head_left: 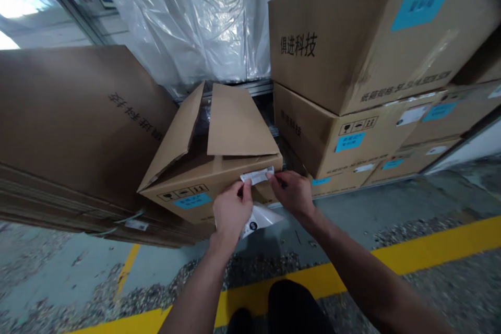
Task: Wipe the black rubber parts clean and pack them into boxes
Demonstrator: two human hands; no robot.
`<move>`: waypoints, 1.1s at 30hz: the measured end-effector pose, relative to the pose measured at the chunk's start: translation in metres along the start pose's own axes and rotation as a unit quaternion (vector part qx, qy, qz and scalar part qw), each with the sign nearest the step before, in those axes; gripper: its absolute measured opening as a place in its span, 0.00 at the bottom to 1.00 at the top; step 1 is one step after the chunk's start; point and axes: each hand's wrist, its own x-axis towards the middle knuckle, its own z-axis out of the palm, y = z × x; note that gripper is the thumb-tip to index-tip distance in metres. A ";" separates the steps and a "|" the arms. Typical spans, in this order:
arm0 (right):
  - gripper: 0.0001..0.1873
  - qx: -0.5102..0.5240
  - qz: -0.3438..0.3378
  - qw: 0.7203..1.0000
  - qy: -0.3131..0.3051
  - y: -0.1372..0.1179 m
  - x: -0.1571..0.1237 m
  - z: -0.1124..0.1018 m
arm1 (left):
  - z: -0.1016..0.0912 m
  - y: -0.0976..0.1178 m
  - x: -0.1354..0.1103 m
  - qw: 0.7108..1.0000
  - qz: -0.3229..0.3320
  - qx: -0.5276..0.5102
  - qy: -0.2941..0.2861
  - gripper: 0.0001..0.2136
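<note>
**First:** How many hands are at work, and on what?

**Second:** Two bare hands, one person's, meet at a single white label (257,176) lying along the upper front edge of one carton (227,182), toward its right corner.

**First:** And the fingers?

**Second:** The right hand (291,191) pinches the label's right end between thumb and forefinger, tips together. The left hand (235,207) is curled nearly closed, its thumb at the label's left end, with one white sheet (263,219) gripped below; how the hidden fingers hold that sheet, one cannot tell.

**First:** What marks the carton?

**Second:** Two raised flaps (240,122) show on top; on the front, one blue sticker (191,201) sits under three printed pictograms (183,192).

**First:** And around it?

**Second:** At left, one bundle of flattened cartons (70,130), too tightly layered to count. At right, stacked boxes (309,73) bear five blue labels in view. One long yellow stripe (438,245) crosses the floor (164,271) by the person's feet.
</note>
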 end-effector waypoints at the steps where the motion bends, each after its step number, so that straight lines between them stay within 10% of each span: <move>1: 0.22 -0.027 0.002 1.000 -0.010 -0.001 0.001 -0.002 | -0.001 0.002 0.000 1.000 -0.001 0.021 0.000 0.20; 10: 0.31 -0.148 0.078 0.985 -0.047 0.011 -0.001 -0.027 | -0.007 0.004 0.002 0.991 -0.035 0.126 0.007 0.30; 14: 0.27 0.009 0.046 0.995 -0.090 -0.016 -0.003 -0.035 | -0.006 -0.018 -0.004 0.989 -0.085 0.118 -0.019 0.31; 20: 0.14 0.296 0.018 0.914 -0.277 -0.029 0.042 -0.008 | 0.003 -0.042 -0.057 0.986 -0.090 0.094 -0.109 0.22; 27: 0.15 0.436 0.139 0.874 -0.166 0.016 0.043 -0.043 | 0.008 -0.051 -0.099 0.977 -0.087 0.090 -0.175 0.21; 33: 0.18 0.465 0.100 0.811 -0.340 0.000 0.038 0.000 | 0.026 -0.029 -0.112 0.965 0.015 0.100 -0.242 0.20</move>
